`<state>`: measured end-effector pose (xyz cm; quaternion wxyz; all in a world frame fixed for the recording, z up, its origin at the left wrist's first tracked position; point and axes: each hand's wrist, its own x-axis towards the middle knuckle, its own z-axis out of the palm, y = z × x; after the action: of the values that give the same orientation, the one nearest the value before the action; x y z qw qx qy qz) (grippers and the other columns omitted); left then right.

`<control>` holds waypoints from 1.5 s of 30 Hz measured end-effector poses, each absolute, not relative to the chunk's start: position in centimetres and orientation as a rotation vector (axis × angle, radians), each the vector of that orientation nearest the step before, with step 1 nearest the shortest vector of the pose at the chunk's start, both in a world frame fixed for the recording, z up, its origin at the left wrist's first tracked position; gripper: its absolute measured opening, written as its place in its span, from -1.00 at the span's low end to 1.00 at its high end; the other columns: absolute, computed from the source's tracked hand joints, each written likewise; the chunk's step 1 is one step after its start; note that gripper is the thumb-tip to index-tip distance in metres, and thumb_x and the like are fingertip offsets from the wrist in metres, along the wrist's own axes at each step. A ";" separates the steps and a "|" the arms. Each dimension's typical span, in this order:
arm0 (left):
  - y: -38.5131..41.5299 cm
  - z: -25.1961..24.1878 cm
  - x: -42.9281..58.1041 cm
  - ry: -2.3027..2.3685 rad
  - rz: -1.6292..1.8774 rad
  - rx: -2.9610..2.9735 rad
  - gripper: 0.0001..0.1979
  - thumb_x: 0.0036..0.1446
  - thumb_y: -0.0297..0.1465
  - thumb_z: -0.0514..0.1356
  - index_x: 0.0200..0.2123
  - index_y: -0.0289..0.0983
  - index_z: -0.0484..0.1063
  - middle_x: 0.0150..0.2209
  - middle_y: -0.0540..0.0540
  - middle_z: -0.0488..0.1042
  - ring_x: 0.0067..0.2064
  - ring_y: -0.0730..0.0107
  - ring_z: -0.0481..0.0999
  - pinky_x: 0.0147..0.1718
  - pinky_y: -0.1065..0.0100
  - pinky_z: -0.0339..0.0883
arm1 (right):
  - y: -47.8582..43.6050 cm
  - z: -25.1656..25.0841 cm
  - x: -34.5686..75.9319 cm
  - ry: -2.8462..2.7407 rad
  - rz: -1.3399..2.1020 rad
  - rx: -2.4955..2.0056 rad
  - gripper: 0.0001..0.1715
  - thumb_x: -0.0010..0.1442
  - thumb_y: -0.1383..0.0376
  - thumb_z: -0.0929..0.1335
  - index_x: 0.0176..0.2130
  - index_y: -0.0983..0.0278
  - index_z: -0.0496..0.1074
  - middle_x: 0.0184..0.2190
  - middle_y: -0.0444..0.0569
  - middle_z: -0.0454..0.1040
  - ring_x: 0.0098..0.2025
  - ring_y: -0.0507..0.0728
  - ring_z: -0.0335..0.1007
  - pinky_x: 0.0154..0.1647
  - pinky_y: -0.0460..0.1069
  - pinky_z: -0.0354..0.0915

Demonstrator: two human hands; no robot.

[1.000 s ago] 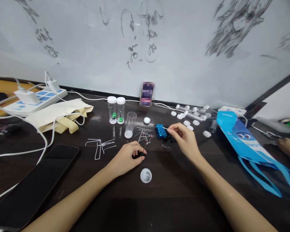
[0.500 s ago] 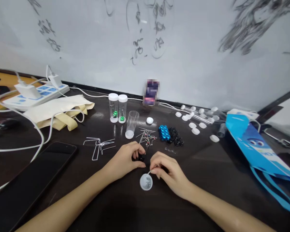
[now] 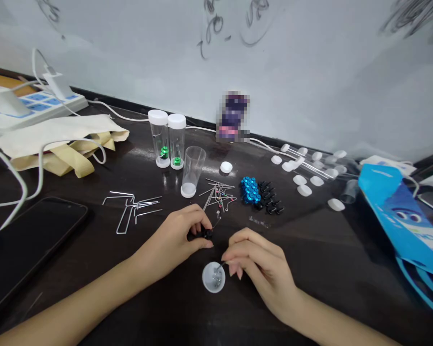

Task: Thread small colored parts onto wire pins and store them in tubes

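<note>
My left hand (image 3: 171, 240) is closed on a small black part (image 3: 208, 233), mostly hidden by the fingers. My right hand (image 3: 261, 266) pinches a thin metal rod (image 3: 221, 265) whose tip reaches into a small white cap (image 3: 204, 284). Inside that cap lie tiny shiny pieces (image 3: 217, 278), too small to name. Just beyond the hands is a loose pile of thin metal pins (image 3: 220, 194), some with coloured ends. Blue metal parts (image 3: 250, 190) and small black parts (image 3: 270, 199) stand in rows to the right of the pins.
Two capped clear tubes (image 3: 176, 137) with green parts inside stand behind an uncapped tube (image 3: 194, 168). Bent metal keys (image 3: 133, 206) and a phone (image 3: 39, 245) lie left, near a cloth bag (image 3: 61, 142). White caps (image 3: 304, 190) and a blue bag (image 3: 400, 206) are right.
The camera view has tilted down and come closer. Both hands stay around the white cap, and the rod in my right hand now enters it at a different slant.
</note>
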<state>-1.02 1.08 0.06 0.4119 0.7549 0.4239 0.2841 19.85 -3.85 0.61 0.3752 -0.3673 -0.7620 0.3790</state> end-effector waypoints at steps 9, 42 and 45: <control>0.9 -0.1 -1.1 1.024 0.672 1.931 -0.87 0.01 -0.42 0.33 -0.32 -0.21 0.47 -0.26 0.00 0.41 -0.31 0.40 0.38 -0.34 0.36 0.30 | -3.8 1.2 19.7 -2.070 0.841 -0.832 -0.86 0.30 0.46 0.27 -0.28 0.30 0.40 -0.40 -0.05 0.38 -0.34 0.07 0.34 -0.35 -0.05 0.27; 0.9 0.2 -1.2 1.065 0.798 1.780 -0.85 -0.02 -0.33 0.34 -0.35 -0.23 0.48 -0.33 0.02 0.55 -0.34 0.38 0.49 -0.32 0.35 0.37 | -4.0 1.0 19.6 -2.350 0.522 -0.773 -0.80 0.31 0.48 0.22 -0.28 0.29 0.37 -0.38 0.01 0.45 -0.35 0.11 0.30 -0.34 0.02 0.24; 0.9 0.3 -1.2 1.060 0.808 1.726 -0.85 0.00 -0.33 0.32 -0.34 -0.23 0.48 -0.32 0.00 0.55 -0.31 0.34 0.51 -0.29 0.32 0.40 | -4.0 1.0 19.6 -2.352 0.515 -0.794 -0.79 0.32 0.45 0.21 -0.28 0.29 0.38 -0.38 0.01 0.44 -0.35 0.11 0.30 -0.35 0.01 0.25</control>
<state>-1.18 0.89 0.29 0.4622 0.7017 0.4312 0.3288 19.64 -4.03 1.01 0.2985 -0.2991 -0.8854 0.1939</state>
